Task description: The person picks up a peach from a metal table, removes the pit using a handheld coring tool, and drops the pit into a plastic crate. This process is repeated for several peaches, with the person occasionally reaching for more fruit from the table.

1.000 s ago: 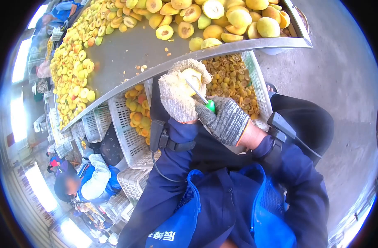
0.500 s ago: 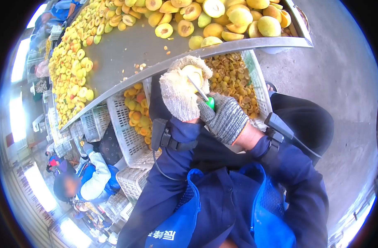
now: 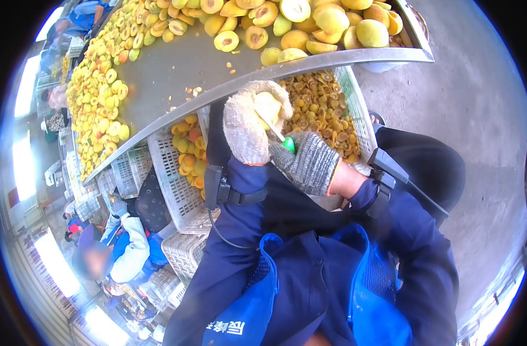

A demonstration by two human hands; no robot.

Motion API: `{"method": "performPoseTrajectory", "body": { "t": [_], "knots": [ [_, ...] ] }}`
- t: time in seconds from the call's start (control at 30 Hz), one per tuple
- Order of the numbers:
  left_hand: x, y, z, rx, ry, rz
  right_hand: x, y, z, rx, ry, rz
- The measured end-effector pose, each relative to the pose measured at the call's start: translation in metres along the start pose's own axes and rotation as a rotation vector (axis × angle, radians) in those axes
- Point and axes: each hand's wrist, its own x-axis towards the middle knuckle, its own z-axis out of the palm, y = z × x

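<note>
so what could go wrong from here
The tool in the right grip points at the fruit, so a slip might drive its tip into the left grip cupped around it. The fruit could also pop loose, perhaps into the crate of pieces close by. The looped cable might snag on something.

Metal table (image 3: 177, 66), halved fruit (image 3: 226, 41), scraps (image 3: 196, 90)
</note>
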Motion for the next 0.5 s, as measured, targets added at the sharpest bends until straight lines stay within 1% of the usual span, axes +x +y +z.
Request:
{"method": "performPoseTrajectory", "body": {
  "t": [0.03,0.07,0.1,0.13,0.17,0.2,0.23,0.27,0.3,0.33,0.37,0.4,0.43,0.5],
  "knots": [
    [0.008,0.000,0.002,0.000,0.000,0.000,-0.002,0.001,0.005,0.122,0.088,-0.056],
    [0.025,0.005,-0.003,-0.188,-0.126,-0.133,0.002,-0.009,-0.006,0.104,-0.027,0.064],
    [0.041,0.011,-0.009,-0.376,-0.249,-0.265,0.002,-0.014,-0.009,0.104,-0.029,0.061],
    [0.068,0.026,-0.025,-0.472,-0.324,-0.389,0.002,-0.016,-0.013,0.323,-0.109,0.239],
    [0.083,0.034,-0.026,-0.471,-0.322,-0.388,0.002,-0.021,-0.016,0.545,-0.189,0.419],
    [0.096,0.040,-0.025,-0.961,-0.173,-0.778,0.006,-0.032,-0.021,1.029,-0.131,0.841],
    [0.106,0.044,-0.021,-1.446,0.012,-1.161,0.004,-0.033,-0.021,1.030,-0.133,0.840],
    [0.112,0.044,-0.017,-1.927,0.243,-1.532,0.002,-0.032,-0.024,1.223,-0.162,0.800],
    [0.112,0.039,-0.010,-1.929,0.250,-1.529,0.000,-0.030,-0.027,1.413,-0.193,0.756],
    [0.115,0.037,-0.008,-1.960,0.201,-1.469,-0.002,-0.025,-0.027,1.603,-0.282,0.720],
    [0.116,0.037,-0.009,-1.987,0.150,-1.411,-0.005,-0.025,-0.025,1.604,-0.284,0.722],
    [0.114,0.038,-0.017,-2.019,-0.009,-1.078,-0.008,-0.028,-0.024,1.743,-0.338,0.670],
    [0.120,0.040,-0.021,-2.019,-0.006,-1.074,-0.008,-0.029,-0.024,1.876,-0.394,0.610],
    [0.125,0.047,-0.023,-1.966,0.116,-1.195,-0.010,-0.027,-0.025,1.924,-0.437,0.613]
  ]
}}
